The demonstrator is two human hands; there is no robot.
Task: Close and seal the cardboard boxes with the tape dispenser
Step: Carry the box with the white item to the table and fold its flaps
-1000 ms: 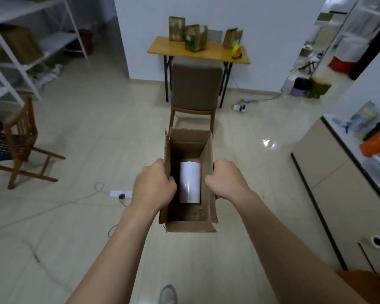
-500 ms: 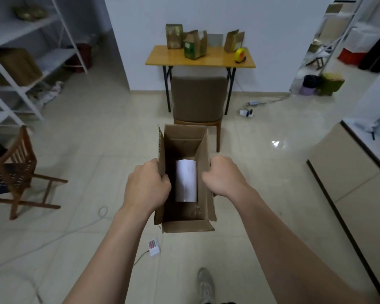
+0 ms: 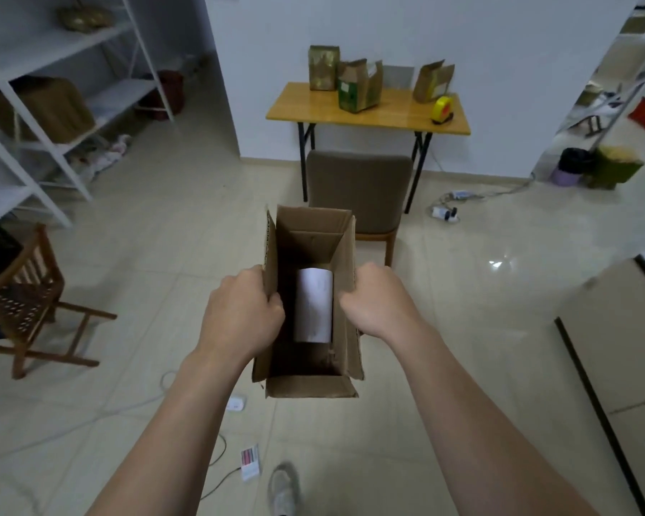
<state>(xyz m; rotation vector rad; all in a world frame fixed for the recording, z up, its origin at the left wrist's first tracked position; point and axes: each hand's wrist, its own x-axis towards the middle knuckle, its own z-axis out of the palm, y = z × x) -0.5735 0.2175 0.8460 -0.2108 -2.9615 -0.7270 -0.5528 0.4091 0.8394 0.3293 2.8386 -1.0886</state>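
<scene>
I carry an open cardboard box in front of me, its flaps standing up. My left hand grips the box's left wall and my right hand grips its right wall. Inside the box lies a white cylinder. Ahead stands a wooden table with three more cardboard boxes: one at the left, one in the middle, one at the right. A yellow tape dispenser sits near the table's right end.
A padded chair stands before the table, right behind the box. White shelving fills the left; a wooden chair is at lower left. A low cabinet is on the right. Cables and a power strip lie on the tiled floor.
I have walked forward with the box: the table and padded chair are nearer and larger. Both hands keep their grip on the box walls.
</scene>
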